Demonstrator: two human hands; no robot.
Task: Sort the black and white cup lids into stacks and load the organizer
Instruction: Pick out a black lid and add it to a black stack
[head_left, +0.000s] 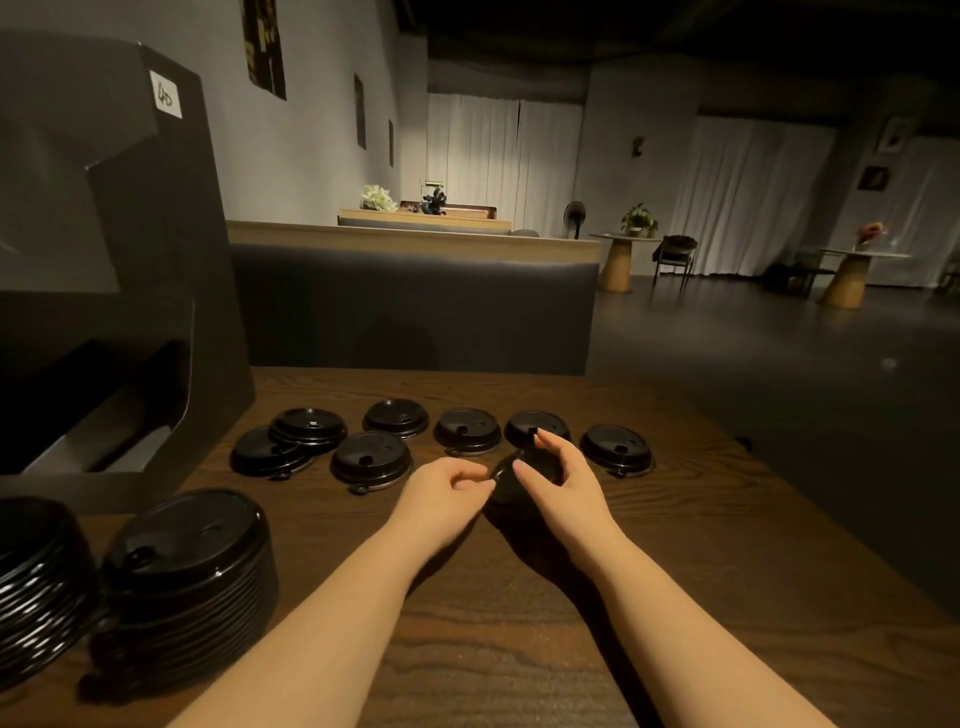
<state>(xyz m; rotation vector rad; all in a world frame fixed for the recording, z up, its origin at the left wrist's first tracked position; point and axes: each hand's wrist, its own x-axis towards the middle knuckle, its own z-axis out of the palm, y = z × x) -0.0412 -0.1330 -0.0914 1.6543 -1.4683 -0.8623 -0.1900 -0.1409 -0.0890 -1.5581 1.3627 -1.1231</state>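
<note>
Lids are the business here, and the one that matters is the black lid (511, 480) caught between the two hands near the middle of the surface (701, 519). It sits tilted, its rim lifted off the wood, with the right hand (558, 467) curled over its far and right edge and the left hand (441, 491) pinching its near-left edge with bent fingertips. So both hands grip the same lid, one on each side, and neither is nearer than the other. A round lid has no long axis to speak of; what counts is its tilt.

From that held lid, the loose black lids (467, 428) lie in a row from about ten o'clock round to two o'clock, all flat on the wood and apart from each other, save two at the far left that overlap. One lid at one o'clock sits just behind the right fingers.

The finished black stack (192, 561) stands at about eight o'clock from the held lid, well apart, on the left arm's side, with a second stack (36, 571) further left at the frame edge. The organizer (119, 260) rises at ten o'clock beyond them.

My judgement: the lid must travel left and toward the body, so the left hand is better placed to carry it. No white lids are visible.
</note>
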